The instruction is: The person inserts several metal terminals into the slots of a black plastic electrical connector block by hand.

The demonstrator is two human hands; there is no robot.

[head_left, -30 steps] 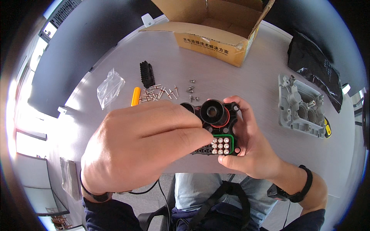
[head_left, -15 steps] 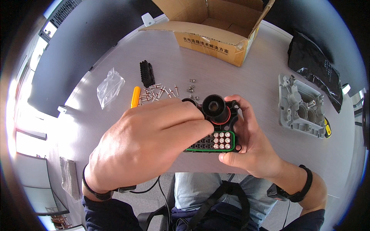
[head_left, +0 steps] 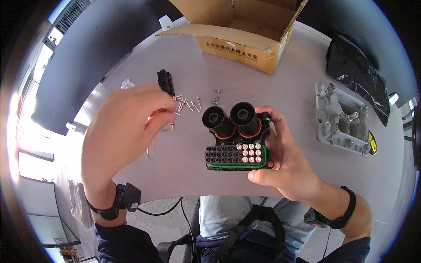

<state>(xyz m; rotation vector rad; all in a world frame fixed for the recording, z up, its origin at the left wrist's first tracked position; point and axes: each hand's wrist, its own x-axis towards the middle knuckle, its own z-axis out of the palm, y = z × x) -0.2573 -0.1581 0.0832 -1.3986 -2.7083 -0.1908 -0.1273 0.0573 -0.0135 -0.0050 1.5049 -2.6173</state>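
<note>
My right hand (head_left: 287, 162) grips the right end of a black connector insert (head_left: 222, 154). Two round black sockets with red rings rise from its far side. Green edging runs along its near block of small holes, where pale metal pins (head_left: 251, 153) fill the right columns; one at the upper left of that group stands slightly higher. The left columns are dark holes. Over the loose pins (head_left: 182, 104) on the table, my left hand (head_left: 127, 122) has thumb and fingers drawn together. Whatever lies between those fingertips is hidden.
A black ribbed block (head_left: 165, 82) and small screws (head_left: 215, 100) lie beyond the pins. At the far side stands an open cardboard box (head_left: 239, 52). Rightward are a grey metal housing (head_left: 342, 118), a yellow-and-black tool (head_left: 372, 143) and a black plastic bag (head_left: 355, 74).
My left hand has moved from the connector insert leftward to the loose pins, now covering the orange handle. Another pin shows in the insert, which stays in my right hand.
</note>
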